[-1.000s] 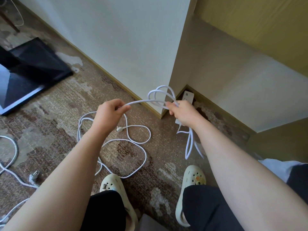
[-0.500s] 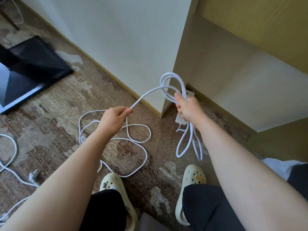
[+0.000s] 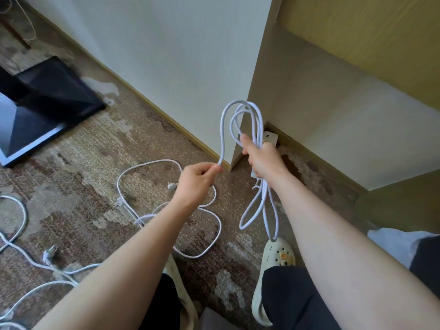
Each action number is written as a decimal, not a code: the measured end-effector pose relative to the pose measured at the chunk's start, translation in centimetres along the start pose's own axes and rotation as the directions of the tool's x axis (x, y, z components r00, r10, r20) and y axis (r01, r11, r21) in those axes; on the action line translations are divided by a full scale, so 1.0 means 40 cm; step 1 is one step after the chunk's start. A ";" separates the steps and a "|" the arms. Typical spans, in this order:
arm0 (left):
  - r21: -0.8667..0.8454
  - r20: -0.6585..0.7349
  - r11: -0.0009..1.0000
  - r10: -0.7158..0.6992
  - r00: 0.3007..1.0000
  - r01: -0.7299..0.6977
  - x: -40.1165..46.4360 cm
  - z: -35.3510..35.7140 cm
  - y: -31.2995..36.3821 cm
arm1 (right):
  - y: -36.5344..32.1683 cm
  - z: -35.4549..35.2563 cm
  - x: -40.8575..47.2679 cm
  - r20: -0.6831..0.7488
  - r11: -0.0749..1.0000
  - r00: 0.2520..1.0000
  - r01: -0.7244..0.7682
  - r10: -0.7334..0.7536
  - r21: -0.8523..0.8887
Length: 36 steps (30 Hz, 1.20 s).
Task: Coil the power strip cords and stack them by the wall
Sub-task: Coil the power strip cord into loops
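Note:
My right hand [image 3: 263, 159] grips a bundle of white cord loops [image 3: 247, 120] that stand above the fist and hang below it toward my shoe. A white power strip [image 3: 270, 138] shows just behind that hand, near the wall corner [image 3: 228, 129]; whether it is held I cannot tell. My left hand [image 3: 198, 179] pinches the same cord a little left of the bundle. The loose rest of the cord [image 3: 202, 236] lies in wide curls on the carpet below my left forearm, with its plug [image 3: 172, 186] among them.
A second white cord [image 3: 21, 225] with a grey plug [image 3: 48, 254] sprawls at the lower left. A black panel [image 3: 45, 103] lies on the carpet at the far left. My two cream clogs [image 3: 277, 260] stand at the bottom. A recessed alcove opens to the right.
My right hand has risen and turned, so the loops now stand taller. My left hand has moved right, toward the bundle, bringing a new length of cord up into a loop.

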<state>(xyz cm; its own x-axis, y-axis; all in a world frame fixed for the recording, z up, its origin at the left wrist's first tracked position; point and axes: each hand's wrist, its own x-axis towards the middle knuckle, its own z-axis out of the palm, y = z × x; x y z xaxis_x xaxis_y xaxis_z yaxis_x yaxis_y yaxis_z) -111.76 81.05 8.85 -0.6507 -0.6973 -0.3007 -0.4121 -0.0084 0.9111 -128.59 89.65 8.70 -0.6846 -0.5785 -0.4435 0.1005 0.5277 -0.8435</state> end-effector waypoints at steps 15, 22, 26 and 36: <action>0.084 0.183 0.996 -0.043 0.982 0.028 0.018 0.079 -0.017 | -0.006 -0.002 -0.013 0.215 0.996 0.973 0.065 -0.077 0.061; 0.153 0.354 0.987 -0.102 0.930 0.050 -0.001 0.015 -0.101 | 0.018 -0.039 0.024 0.022 0.994 0.998 0.050 -0.052 0.098; 0.356 0.223 0.931 -0.170 0.960 0.082 0.007 -0.074 -0.161 | 0.021 -0.056 0.032 -0.057 0.986 0.998 0.048 -0.039 0.161; 0.604 0.439 0.763 -0.078 0.895 -0.230 -0.023 0.033 -0.115 | 0.021 -0.027 0.029 -0.139 0.978 0.988 0.092 -0.066 0.188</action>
<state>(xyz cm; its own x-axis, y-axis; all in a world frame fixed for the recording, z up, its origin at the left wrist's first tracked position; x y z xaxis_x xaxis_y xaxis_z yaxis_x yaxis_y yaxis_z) -110.12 82.68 4.57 -0.8301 -0.3091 -0.4641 -0.5505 0.5869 0.5937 -130.10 90.10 7.81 -0.7835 -0.5200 -0.3403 0.1712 0.3458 -0.9226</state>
